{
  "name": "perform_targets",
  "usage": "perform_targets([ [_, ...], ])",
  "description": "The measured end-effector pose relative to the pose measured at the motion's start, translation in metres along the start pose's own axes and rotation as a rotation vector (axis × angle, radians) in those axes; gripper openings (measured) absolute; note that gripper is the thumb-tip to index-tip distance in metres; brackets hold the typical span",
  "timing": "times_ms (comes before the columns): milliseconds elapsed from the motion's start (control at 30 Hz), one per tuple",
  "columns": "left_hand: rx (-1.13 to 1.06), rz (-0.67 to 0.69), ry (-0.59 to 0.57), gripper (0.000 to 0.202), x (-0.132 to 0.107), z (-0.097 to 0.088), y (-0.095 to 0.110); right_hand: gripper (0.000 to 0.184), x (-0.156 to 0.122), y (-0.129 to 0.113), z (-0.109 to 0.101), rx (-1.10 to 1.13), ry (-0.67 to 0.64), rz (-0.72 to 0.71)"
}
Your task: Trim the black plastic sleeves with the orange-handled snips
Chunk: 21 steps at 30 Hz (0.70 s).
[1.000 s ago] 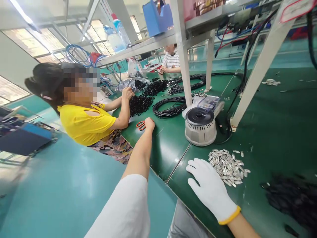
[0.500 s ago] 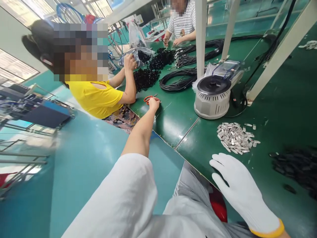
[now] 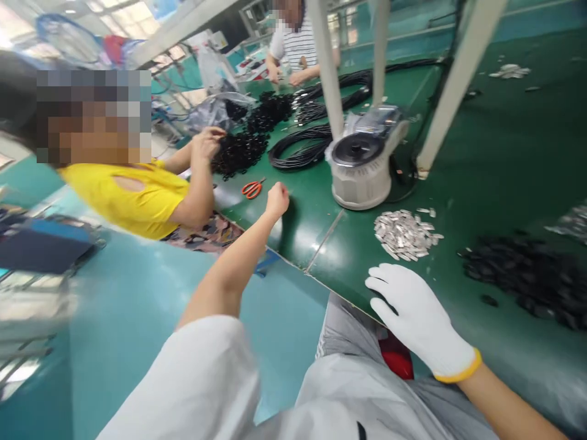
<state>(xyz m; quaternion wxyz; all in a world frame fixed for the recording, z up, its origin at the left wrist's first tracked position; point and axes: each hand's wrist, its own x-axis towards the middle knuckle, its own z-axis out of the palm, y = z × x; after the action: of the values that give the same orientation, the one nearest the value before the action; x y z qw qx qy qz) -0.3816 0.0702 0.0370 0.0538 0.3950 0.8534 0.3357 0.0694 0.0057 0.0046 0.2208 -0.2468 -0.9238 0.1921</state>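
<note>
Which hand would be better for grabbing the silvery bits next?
Probably the right hand: it is open, gloved and very close to the silvery bits. The left hand is farther from them, near the orange scissors.

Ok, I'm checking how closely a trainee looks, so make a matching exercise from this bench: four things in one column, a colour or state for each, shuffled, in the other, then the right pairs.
Things
1. Scissors
2. Right hand
3. Silver pieces
4. Left hand

Colours and states
A. Lying in a heap
B. Bare, fingers curled in
C. Orange-handled
D. White-gloved

Right pairs: 1-C, 2-D, 3-A, 4-B
</note>
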Motion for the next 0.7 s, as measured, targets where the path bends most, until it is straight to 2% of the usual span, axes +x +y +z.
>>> perform_targets([
  [67,-0.068,0.122,-0.104,0.011,-0.038,0.016,0.018,0.031,0.002,-0.004,-0.005,0.045,0.012,0.009],
  [200,-0.219,0.343,-0.337,0.019,-0.119,0.044,0.058,0.027,0.001,-0.004,-0.01,0.047,0.013,0.007],
  [300,-0.319,0.49,-0.45,0.019,-0.162,0.065,0.092,0.031,-0.001,0.008,-0.012,0.015,0.023,-0.029],
  [400,-0.384,0.575,-0.476,0.017,-0.179,0.089,0.12,0.036,0.001,0.031,-0.017,-0.028,0.055,-0.032],
  [533,-0.385,0.623,-0.439,0.014,-0.184,0.123,0.146,0.036,0.006,0.055,-0.027,-0.074,0.105,-0.016],
  [633,-0.364,0.653,-0.39,0.013,-0.182,0.14,0.155,0.032,-0.005,0.052,-0.037,-0.095,0.123,-0.039],
  [700,-0.338,0.678,-0.364,0.011,-0.179,0.143,0.155,0.029,-0.023,0.045,-0.046,-0.113,0.124,-0.051],
])
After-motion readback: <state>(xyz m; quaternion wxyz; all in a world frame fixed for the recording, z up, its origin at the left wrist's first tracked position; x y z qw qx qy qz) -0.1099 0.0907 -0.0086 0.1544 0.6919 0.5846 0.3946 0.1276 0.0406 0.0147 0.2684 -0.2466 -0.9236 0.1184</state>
